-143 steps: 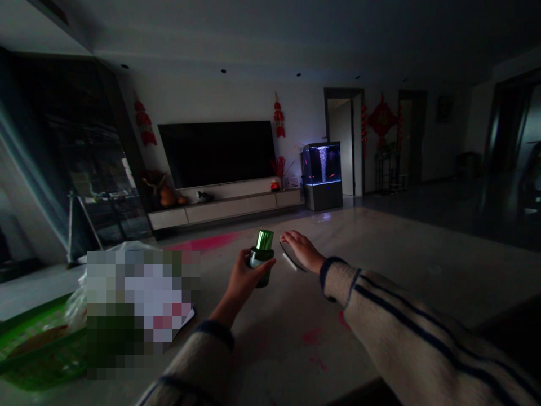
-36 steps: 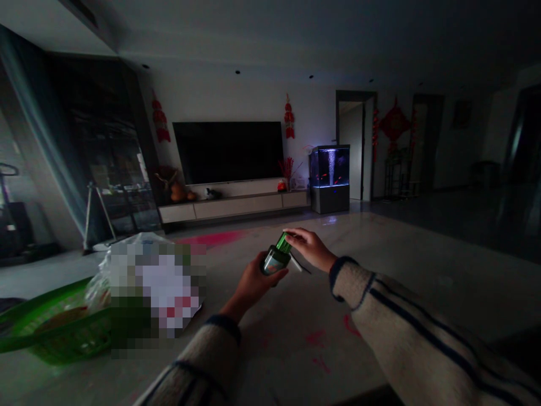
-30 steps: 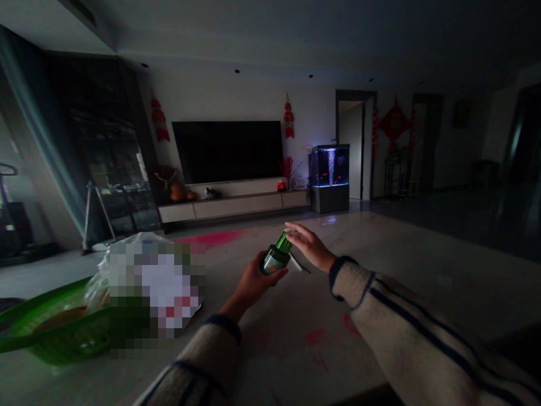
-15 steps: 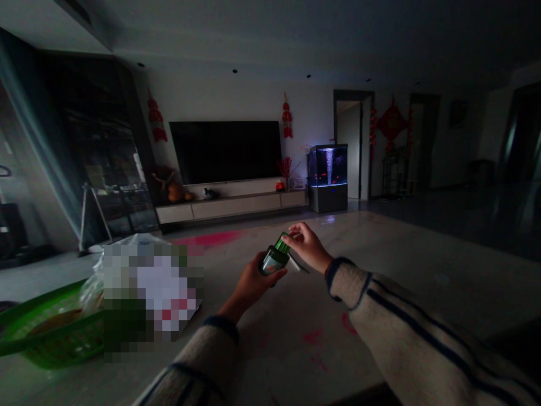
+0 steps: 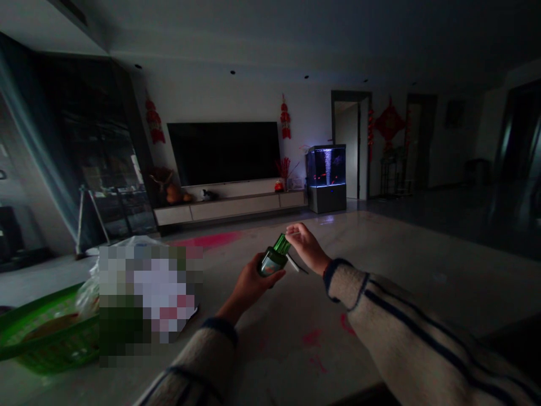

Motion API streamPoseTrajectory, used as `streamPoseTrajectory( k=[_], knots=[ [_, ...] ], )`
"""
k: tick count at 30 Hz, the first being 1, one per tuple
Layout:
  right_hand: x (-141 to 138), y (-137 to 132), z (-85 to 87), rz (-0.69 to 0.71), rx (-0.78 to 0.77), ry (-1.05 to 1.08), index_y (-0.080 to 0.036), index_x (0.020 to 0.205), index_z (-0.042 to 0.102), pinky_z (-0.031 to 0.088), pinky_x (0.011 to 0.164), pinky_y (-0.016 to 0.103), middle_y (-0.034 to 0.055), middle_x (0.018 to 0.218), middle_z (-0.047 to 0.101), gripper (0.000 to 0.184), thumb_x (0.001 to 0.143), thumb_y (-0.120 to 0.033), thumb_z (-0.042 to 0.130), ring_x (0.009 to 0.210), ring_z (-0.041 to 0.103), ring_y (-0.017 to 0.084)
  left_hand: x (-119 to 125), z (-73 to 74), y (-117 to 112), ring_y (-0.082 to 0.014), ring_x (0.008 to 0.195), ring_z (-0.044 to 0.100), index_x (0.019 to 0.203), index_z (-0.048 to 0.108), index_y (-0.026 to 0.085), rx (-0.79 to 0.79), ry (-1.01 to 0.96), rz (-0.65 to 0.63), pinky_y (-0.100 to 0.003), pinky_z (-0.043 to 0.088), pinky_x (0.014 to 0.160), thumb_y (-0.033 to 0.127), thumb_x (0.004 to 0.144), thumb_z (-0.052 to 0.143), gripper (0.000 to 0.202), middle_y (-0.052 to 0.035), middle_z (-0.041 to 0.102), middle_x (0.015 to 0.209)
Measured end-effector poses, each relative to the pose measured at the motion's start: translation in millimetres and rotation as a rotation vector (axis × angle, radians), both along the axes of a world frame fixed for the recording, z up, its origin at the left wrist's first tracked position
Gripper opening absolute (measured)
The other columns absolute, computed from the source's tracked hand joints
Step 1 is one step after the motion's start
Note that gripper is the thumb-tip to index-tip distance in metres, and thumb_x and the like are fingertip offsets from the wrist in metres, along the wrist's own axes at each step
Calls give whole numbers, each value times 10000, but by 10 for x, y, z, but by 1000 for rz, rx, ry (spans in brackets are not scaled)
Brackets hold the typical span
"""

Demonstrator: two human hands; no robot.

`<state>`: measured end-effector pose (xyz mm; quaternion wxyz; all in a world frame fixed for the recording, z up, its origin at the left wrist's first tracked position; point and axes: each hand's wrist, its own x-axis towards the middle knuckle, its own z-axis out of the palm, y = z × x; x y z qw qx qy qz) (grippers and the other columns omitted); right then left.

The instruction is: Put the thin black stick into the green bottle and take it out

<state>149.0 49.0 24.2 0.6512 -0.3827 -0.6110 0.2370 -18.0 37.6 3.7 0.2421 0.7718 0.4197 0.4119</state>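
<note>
My left hand (image 5: 249, 279) is wrapped round a small dark green container (image 5: 273, 262) with a pale label. It tilts up to the right, and a bright green, ribbed, see-through part (image 5: 282, 244) stands out of its top. Just above that part is my right hand (image 5: 305, 242), thumb and fingers pinched together. Something thin and pale seems to be between the fingertips, too small to name. Behind the container, a slim white stick-like thing (image 5: 293, 263) with a dark end lies on the table.
A green plastic basket (image 5: 54, 349) with a clear plastic bag (image 5: 91, 287) stands at the left, partly blurred out. Pink stains mark the pale tabletop (image 5: 359, 349). Farther off are a television (image 5: 224, 152), a low cabinet (image 5: 232, 208) and a lit fish tank (image 5: 327, 166).
My right fingertips have lifted slightly off the container's green top, showing more of it. My left hand keeps its hold. The whole view has shifted a little.
</note>
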Motion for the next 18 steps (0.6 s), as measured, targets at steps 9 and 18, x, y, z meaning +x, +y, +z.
streamPoseTrajectory(
  k=[9,18],
  knots=[
    [9,18,-9,-52,17,-38,-182,855,502,429,643,269,5,770,527,317,634,-382,609,651,499,117,-12,-5,8,-105,543,547,1020,499,134,1,17,3,-219,441,488,462,604,644,549,-19,605,745],
    [1,-3,20,45,4,-1,-187,846,513,420,726,286,19,887,559,211,647,-254,536,771,533,131,-21,-18,28,-107,559,555,1033,495,138,8,21,10,-226,450,516,455,613,640,546,-18,606,753]
  ],
)
